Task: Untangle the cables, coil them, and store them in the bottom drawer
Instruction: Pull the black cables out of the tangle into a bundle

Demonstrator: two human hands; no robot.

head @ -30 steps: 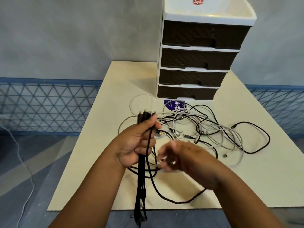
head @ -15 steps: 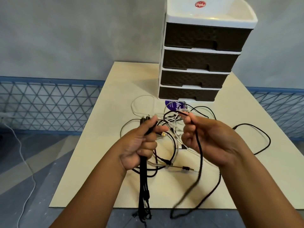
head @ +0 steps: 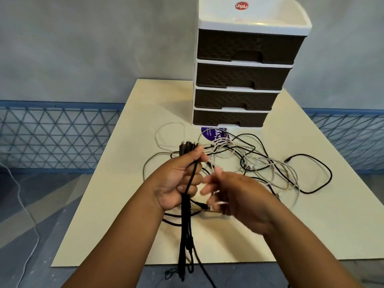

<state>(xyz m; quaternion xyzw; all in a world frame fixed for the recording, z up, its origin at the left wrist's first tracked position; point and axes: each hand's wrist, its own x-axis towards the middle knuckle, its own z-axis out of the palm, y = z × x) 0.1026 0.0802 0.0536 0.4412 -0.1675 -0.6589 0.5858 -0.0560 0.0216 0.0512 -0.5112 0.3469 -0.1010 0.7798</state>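
Note:
My left hand (head: 176, 183) grips a bundle of folded black cables (head: 185, 235); their plugs stick up above my thumb and the loops hang down past the board's front edge. My right hand (head: 239, 196) is blurred just right of it, fingers bent near a black plug end; I cannot tell whether it holds a cable. A tangle of black and white cables (head: 259, 163) lies on the cream board (head: 332, 215) behind my hands. The drawer unit (head: 245, 80) stands at the back, its bottom drawer (head: 228, 119) closed.
A purple sticker (head: 214, 135) lies under the cables in front of the drawer unit. A thin white cable (head: 20, 194) trails on the floor at left. A blue lattice fence (head: 52, 138) runs along the grey wall on both sides.
My right hand, which was raised holding a black cable strand, has dropped and swung in beside my left hand. The left hand still holds the bundle in about the same place.

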